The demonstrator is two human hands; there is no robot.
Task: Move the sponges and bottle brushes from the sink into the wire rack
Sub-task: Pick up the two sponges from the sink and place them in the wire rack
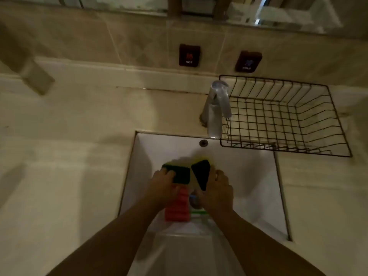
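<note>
While both bare hands reach down into the white sink (pixel 249 176), each is closed on a sponge; the left hand (pixel 163 188) has its fingers curled over the near edge of a dark green-topped sponge (pixel 180 174), and the right hand (pixel 217 193) pinches a black-topped sponge with a yellow body (pixel 202 174) between thumb and fingers, tilted up on its edge. The two held sponges sit just beside each other, their inner corners nearly touching between the hands; whether they actually touch is blurred. Directly below the left hand's grip, toward the person, a red ribbed sponge (pixel 177 208) lies on the sink floor, partly hidden under the left wrist; just inward of the right hand's grip a small blue and grey thing (pixel 194 199) shows, too blurred to name; below it a green strip (pixel 199 212) lies across the basin, possibly a brush handle, though I cannot tell. Up and to the right of the right hand's grip, well apart from it, the wire rack (pixel 282 116) stands on the counter (pixel 69 156) beside the chrome tap (pixel 218 108); its near-left corner overhangs the sink's far edge. Farther beyond both grips, two dark labels are fixed to the tiled wall, one reading HOT (pixel 189 55) and the other (pixel 248 61) blurred.
</note>
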